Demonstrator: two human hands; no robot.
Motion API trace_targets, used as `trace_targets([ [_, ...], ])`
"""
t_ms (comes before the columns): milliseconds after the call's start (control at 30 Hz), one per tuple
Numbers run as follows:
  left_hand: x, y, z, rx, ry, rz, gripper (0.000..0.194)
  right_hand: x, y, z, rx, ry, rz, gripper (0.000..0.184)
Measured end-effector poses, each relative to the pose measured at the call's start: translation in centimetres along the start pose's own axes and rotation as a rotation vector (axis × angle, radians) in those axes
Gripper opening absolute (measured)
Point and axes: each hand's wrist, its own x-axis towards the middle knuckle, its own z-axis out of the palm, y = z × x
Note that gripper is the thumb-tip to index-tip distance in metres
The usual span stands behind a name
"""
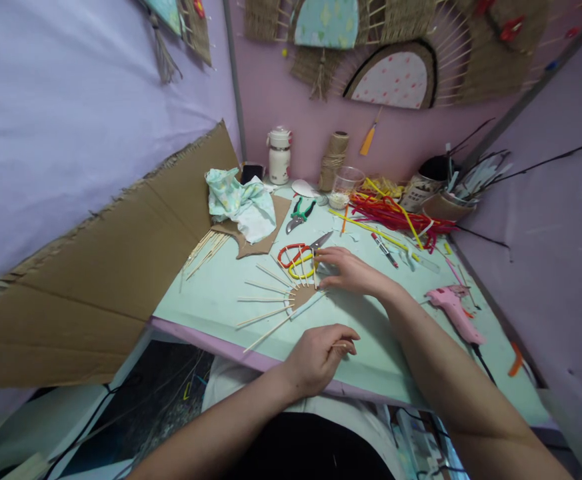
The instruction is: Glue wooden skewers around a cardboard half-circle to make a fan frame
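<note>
A small half-round piece of cardboard (305,295) lies on the table, with a pale rim and several thin wooden sticks fanning out from its curved side. My right hand (348,272) reaches over its right end, fingers stretched out and apart, fingertips beside the last sticks. Nearer the table's front edge, my left hand (321,357) is curled closed, with a short bit of thin wooden stick (341,345) showing between its fingers. Scissors (298,259) with red and yellow handles lie just behind the fan, partly under its sticks.
Green-handled pruning shears (299,215) and patterned cloth (243,200) lie farther back. Loose sticks (205,252) are at left beside a large cardboard sheet (121,267). A pink glue gun (455,312) lies right, below red pipe cleaners (395,217). A bottle (279,157) and twine (335,160) stand behind.
</note>
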Motion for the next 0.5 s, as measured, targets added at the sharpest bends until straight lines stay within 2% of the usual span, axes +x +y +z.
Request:
trace_targets([
  [233, -0.1, -0.3, 0.2, -0.008, 0.009, 0.023, 0.052, 0.2, 0.0, 1.2, -0.036, -0.005, -0.003, 0.066],
  [500, -0.1, -0.3, 0.1, -0.008, 0.005, 0.032, 0.048, 0.1, -0.3, 1.4, -0.061, 0.021, 0.027, 0.061],
])
